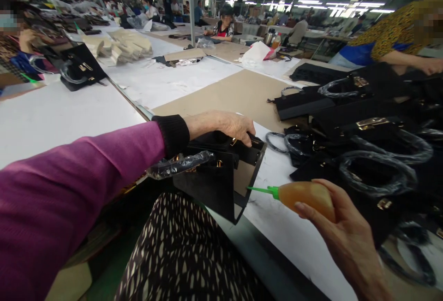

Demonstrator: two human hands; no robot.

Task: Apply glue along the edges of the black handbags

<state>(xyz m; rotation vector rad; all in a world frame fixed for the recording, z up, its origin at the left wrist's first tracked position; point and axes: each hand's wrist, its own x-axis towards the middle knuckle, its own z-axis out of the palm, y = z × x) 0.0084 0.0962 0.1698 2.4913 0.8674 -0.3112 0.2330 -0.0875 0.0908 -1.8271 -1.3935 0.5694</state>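
Note:
A black handbag [211,185] lies tilted at the table's front edge, just above my lap. Its side is open and shows a beige inner panel [242,176]. Plastic film covers its handle [183,165], and small gold fittings sit near the top. My left hand [231,126] grips the bag's far upper edge, fingers bent over it. In my right hand [346,227] is a squeeze bottle [306,197] of amber liquid with a long green nozzle. The nozzle's tip is at the bag's open edge; whether it touches cannot be made out.
Black handbags with wrapped handles [377,172] are heaped on the right. Another black bag [81,66] stands at the far left, near a person. Pale pieces [121,45] and a white plastic bag [256,54] lie farther back. A co-worker's hand [431,66] is at upper right.

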